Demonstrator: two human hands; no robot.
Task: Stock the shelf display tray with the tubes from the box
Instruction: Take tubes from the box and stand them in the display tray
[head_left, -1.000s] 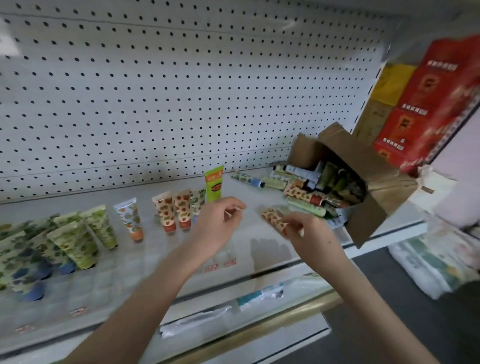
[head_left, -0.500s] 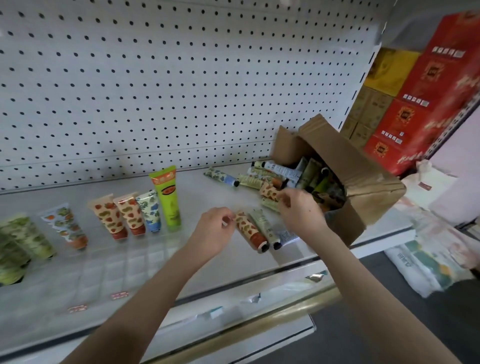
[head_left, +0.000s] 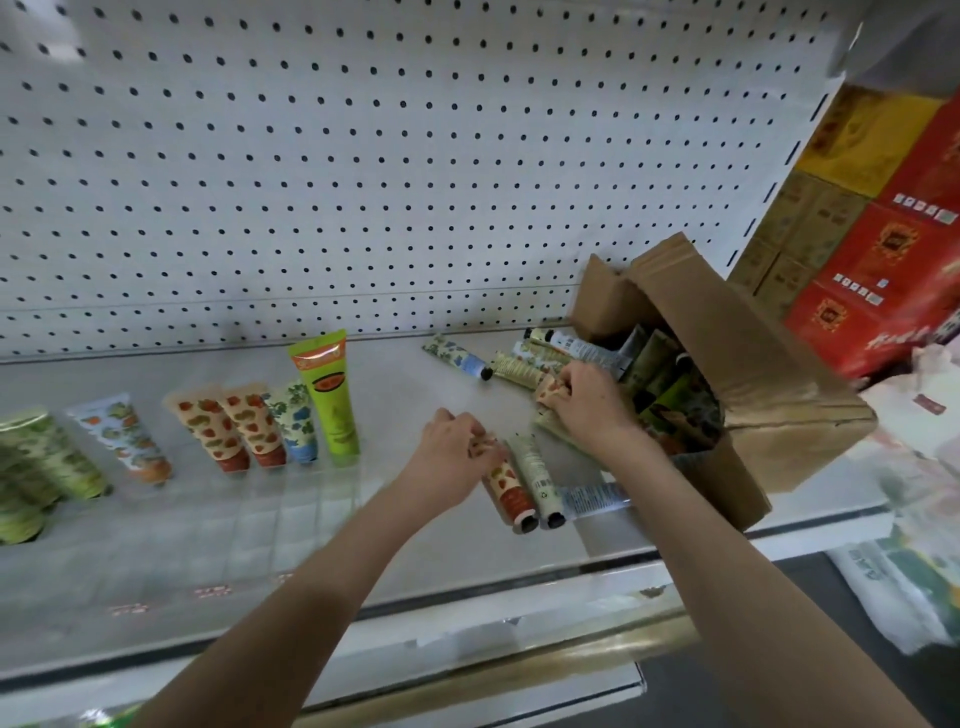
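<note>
A brown cardboard box (head_left: 748, 364) lies tipped on the shelf at the right, with several tubes spilling from its mouth. My right hand (head_left: 592, 405) is at that mouth, closed on an orange-patterned tube (head_left: 549, 388). My left hand (head_left: 452, 457) pinches the flat end of another orange-patterned tube (head_left: 511, 493) lying on the shelf beside a pale green tube (head_left: 537, 480). Several tubes stand upright in the clear display tray (head_left: 208, 525) at the left, among them a tall bright green tube (head_left: 327, 395).
A white pegboard wall (head_left: 363, 156) backs the shelf. A blue-flowered tube (head_left: 457, 356) lies loose near the wall. Red and yellow cartons (head_left: 883, 234) are stacked at the right, with plastic bags (head_left: 909, 571) on the floor below. The shelf front edge (head_left: 519, 587) runs across.
The view has swung right toward the box. My right hand laid a tube down, went to the box mouth and closed on another. My left hand took hold of the laid tube's end.
</note>
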